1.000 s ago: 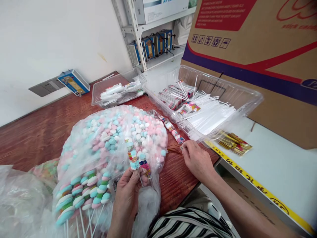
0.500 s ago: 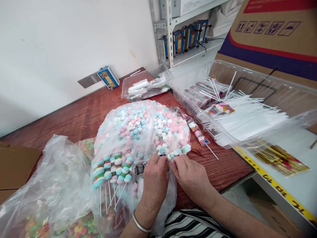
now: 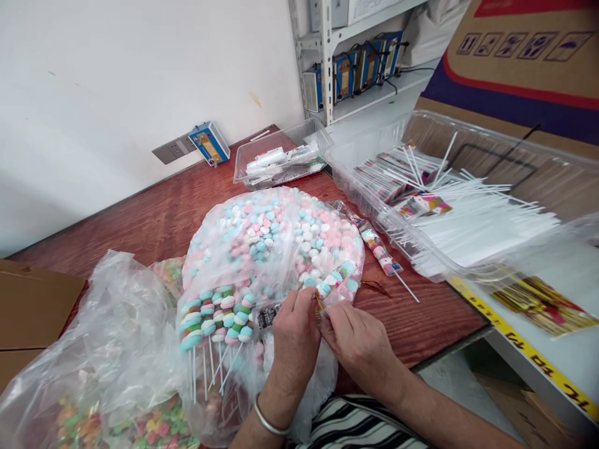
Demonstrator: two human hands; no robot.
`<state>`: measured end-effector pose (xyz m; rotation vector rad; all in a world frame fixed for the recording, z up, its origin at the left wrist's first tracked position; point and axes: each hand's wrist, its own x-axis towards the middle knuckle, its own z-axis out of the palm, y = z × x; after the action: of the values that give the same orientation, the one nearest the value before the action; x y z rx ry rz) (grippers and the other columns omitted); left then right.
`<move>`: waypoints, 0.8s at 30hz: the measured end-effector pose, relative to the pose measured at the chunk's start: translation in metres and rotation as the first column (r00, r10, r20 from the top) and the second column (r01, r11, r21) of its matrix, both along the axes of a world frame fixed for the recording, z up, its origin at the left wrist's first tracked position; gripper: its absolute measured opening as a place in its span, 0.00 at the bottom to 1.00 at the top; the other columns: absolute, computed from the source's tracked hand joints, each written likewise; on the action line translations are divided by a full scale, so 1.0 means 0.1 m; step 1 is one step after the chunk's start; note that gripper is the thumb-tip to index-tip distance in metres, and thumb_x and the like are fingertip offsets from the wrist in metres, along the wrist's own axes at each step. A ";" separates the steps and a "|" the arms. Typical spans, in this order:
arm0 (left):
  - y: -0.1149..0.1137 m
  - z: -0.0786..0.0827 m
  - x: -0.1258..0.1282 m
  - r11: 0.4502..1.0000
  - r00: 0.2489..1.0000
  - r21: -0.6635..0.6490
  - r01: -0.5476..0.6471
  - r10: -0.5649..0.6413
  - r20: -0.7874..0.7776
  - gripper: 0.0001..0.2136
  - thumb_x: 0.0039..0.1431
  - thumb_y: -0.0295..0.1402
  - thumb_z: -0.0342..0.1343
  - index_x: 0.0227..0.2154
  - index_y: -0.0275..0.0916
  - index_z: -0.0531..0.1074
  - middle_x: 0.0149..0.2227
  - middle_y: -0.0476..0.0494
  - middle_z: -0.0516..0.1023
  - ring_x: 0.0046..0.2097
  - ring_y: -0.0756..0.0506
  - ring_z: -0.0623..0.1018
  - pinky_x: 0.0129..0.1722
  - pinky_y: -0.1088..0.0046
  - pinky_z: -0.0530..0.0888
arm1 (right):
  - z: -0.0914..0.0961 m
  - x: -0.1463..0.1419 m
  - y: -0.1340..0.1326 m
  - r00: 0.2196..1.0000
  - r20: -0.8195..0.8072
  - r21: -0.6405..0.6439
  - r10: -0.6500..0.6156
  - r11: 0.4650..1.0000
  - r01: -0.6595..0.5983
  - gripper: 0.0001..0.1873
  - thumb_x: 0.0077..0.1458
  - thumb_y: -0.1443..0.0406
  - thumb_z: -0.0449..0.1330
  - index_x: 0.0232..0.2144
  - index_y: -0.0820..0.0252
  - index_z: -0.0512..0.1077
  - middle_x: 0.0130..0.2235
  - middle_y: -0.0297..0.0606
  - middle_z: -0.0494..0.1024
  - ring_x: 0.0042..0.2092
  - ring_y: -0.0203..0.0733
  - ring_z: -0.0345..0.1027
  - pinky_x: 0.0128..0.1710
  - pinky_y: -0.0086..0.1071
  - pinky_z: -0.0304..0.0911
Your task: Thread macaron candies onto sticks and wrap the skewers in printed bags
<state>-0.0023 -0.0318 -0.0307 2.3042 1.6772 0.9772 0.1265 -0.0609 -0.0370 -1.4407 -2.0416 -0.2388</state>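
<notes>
Leftmost, I make out gummies [image 3: 161,430] in a clear bag [image 3: 126,312], then pastel marshmallows [image 3: 259,249] in another bag [image 3: 229,267]. White packets [image 3: 276,159] fill a small tray [image 3: 240,161] behind it. I see the left hand [image 3: 297,333] clenched on the wrapped candy [image 3: 333,280] over the marshmallows; the right hand [image 3: 360,346] pinches its gold tie [image 3: 319,302]. The large tray [image 3: 345,182] holds white sticks [image 3: 486,218] and printed wrappers [image 3: 384,176].

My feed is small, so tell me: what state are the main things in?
Left hand, closed at the held candy.
Right hand, closed at the gold tie.
Held candy, wrapped.
Gold tie, between the hands.
Marshmallow bag, well filled.
Candy skewers, threaded, unwrapped.
Loose candy, wrapped, lying down.
Large tray, uncovered, holding white sticks.
Small tray, uncovered, partly filled.
</notes>
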 end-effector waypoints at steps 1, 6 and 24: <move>0.00 0.00 0.00 1.000 1.000 -0.003 -0.001 0.002 0.005 0.09 0.64 0.25 0.49 0.42 0.40 0.72 0.34 0.45 0.77 0.35 0.47 0.78 0.36 0.73 0.72 | -0.01 0.00 0.00 1.000 -0.004 0.001 -0.005 1.000 0.005 0.13 0.66 0.68 0.52 0.27 0.57 0.64 0.25 0.35 0.70 0.26 0.39 0.61 0.29 0.35 0.51; -0.01 -0.02 0.01 1.000 0.997 0.016 -0.012 0.011 0.074 0.10 0.63 0.24 0.51 0.46 0.38 0.70 0.35 0.45 0.79 0.35 0.47 0.78 0.37 0.73 0.73 | -0.04 -0.01 0.02 0.999 -0.024 0.012 -0.041 0.999 0.041 0.14 0.66 0.68 0.52 0.26 0.57 0.63 0.23 0.34 0.68 0.25 0.39 0.61 0.29 0.35 0.51; 0.06 -0.01 0.12 0.688 0.184 -0.572 0.446 0.555 0.811 0.13 0.46 0.35 0.68 0.32 0.34 0.74 0.20 0.54 0.67 0.21 0.56 0.62 0.21 0.81 0.59 | -0.17 0.03 0.22 0.841 -0.535 -0.279 -0.081 0.957 -0.086 0.07 0.62 0.67 0.52 0.30 0.56 0.64 0.26 0.34 0.74 0.27 0.38 0.70 0.25 0.29 0.60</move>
<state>0.0093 -0.0260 -0.0315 0.5621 1.0879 1.0875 0.1290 -0.0387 -0.0544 -1.4644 -1.6437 0.4550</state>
